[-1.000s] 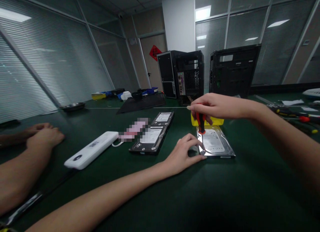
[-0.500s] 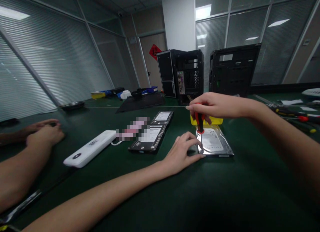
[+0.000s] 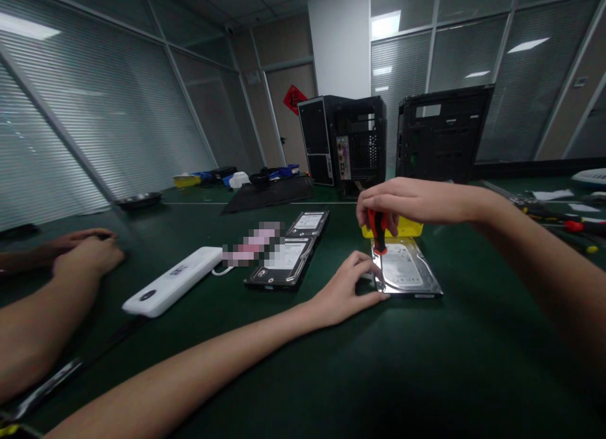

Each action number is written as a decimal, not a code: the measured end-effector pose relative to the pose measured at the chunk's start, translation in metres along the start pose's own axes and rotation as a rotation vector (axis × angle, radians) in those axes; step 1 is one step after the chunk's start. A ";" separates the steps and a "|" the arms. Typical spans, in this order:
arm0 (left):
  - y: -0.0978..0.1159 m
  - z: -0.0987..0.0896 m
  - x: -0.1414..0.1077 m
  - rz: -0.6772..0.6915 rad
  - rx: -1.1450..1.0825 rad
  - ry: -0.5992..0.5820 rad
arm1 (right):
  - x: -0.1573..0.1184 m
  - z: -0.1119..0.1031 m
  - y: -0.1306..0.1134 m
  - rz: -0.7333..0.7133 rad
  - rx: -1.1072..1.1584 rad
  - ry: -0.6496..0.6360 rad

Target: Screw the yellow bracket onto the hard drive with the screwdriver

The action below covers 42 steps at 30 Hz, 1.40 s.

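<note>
Screwdriver (image 3: 377, 227) partly covered by the right hand (image 3: 398, 200), in which its handle is grasped; tip hard to make out. Silver drive (image 3: 403, 268) seen at four o'clock of the view. At its eight o'clock corner, the left hand (image 3: 339, 290) is rested; whether anything is pinched cannot be told. Yellow box (image 3: 411, 228) partly hidden, at the drive's twelve o'clock. Counted: two dark drives (image 3: 290, 263), nine to ten o'clock of the silver one, one partly blurred out; two computer cases (image 3: 350, 142).
</note>
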<state>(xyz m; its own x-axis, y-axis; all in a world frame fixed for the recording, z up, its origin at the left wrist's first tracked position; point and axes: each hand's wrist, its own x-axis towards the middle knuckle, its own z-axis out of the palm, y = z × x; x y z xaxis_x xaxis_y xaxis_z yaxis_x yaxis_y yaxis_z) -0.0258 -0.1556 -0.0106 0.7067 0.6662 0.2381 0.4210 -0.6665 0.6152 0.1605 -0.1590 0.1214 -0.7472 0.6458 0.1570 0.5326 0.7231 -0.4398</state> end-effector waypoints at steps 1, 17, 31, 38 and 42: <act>0.000 0.000 0.000 -0.011 -0.003 -0.002 | 0.000 0.000 0.000 0.004 0.024 -0.006; -0.006 0.000 0.003 -0.043 -0.057 -0.004 | 0.004 0.004 -0.001 -0.008 0.070 -0.021; -0.007 0.000 0.004 -0.062 -0.073 -0.014 | 0.004 0.007 0.001 0.011 -0.071 0.060; -0.009 0.002 0.004 -0.038 -0.051 -0.009 | 0.003 0.004 0.004 0.036 -0.016 0.050; -0.009 0.002 0.005 -0.039 -0.055 -0.006 | 0.004 0.005 0.005 0.042 -0.002 0.048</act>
<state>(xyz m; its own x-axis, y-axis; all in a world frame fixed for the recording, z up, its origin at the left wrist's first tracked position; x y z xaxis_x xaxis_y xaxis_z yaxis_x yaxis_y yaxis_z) -0.0252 -0.1471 -0.0166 0.6938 0.6893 0.2088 0.4166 -0.6206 0.6642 0.1583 -0.1539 0.1152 -0.7045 0.6863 0.1808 0.5638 0.6959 -0.4447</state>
